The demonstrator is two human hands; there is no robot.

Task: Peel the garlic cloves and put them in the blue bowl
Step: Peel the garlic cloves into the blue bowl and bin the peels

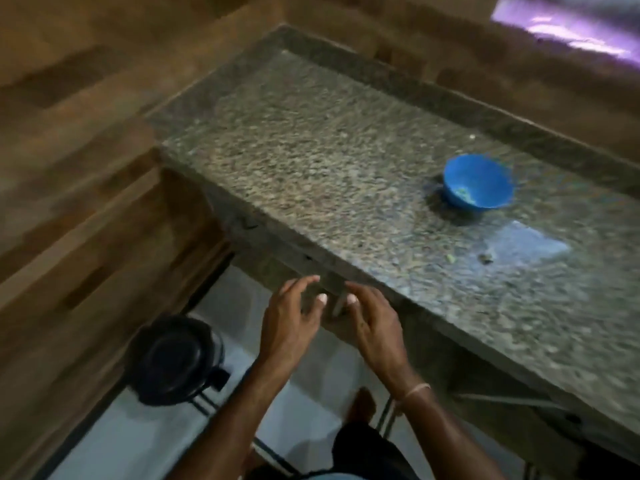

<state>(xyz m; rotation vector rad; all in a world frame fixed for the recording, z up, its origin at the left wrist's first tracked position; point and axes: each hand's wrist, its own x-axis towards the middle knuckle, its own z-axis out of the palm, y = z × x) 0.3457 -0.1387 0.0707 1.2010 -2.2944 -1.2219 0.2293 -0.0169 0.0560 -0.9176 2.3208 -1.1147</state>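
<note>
Head view, and blurred throughout: the blue bowl (491,174) stands upright on the speckled stone desk (311,168), toward its right part and nearer the far raised edge than the near one. A few pale greenish bits (464,194) lie in its bottom; the blur hides whether they are peeled cloves. On the desk just this side of the bowl lie two small scraps, a pale one (450,258) and a darker one (486,258), apart from each other and from the bowl.

Both hands are well apart from the bowl, held in the air in front of the desk's near edge. The left hand (289,320) has its fingers loosely spread and slightly bent, with nothing in it. The right hand (375,323) is just beside it, fingers likewise relaxed and parted, also holding nothing. The two hands do not touch. A thin pale band (414,392) circles the right wrist.

Below and to the left, a round black object (173,358) sits on the light floor (121,438). Wood-patterned panelling (69,168) covers the wall on the left and behind the desk.
</note>
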